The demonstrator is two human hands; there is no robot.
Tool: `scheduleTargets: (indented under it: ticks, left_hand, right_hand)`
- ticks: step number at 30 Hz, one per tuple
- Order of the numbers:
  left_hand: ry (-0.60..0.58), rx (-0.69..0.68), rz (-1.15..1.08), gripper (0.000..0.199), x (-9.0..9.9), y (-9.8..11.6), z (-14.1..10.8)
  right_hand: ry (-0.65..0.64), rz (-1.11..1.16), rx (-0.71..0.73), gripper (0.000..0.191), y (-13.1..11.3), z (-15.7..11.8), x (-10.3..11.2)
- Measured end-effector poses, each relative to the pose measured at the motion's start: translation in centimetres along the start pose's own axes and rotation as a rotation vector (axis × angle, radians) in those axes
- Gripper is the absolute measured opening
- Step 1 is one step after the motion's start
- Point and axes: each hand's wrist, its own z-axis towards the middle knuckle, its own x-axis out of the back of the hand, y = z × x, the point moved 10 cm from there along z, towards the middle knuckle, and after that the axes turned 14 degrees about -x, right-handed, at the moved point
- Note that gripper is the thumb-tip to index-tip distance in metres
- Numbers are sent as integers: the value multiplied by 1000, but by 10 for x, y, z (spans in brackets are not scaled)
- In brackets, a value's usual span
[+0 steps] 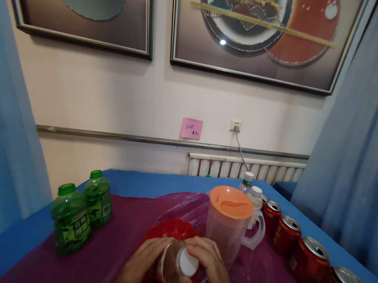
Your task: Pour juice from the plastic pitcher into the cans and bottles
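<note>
Between my two hands is a clear plastic bottle (171, 259) with a white cap (188, 263), tilted toward me. My left hand (143, 261) wraps the bottle's left side. With fingers and thumb around the cap end, my right hand (211, 263) grips the other side. The bottle is over a red bowl (162, 226) with a scalloped rim, mostly hidden by my hands. Just right of my right hand stands a translucent pitcher (223, 236) with an orange lid (231, 202).
Two uncapped green bottles (70, 226) stand left. Several opened red cans (310, 262) line the right side, with two white-capped bottles (255, 198) behind the pitcher. A purple plastic sheet (120, 240) covers part of the blue tabletop (134, 183). A radiator (226, 165) is behind.
</note>
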Motion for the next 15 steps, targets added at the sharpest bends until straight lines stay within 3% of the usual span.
scheduleTargets:
  ticks: [15]
  left_hand:
    - [-28,41,-18,66,-3,-1,-4]
  right_hand:
    - [23,82,1,27,6,-4,-1]
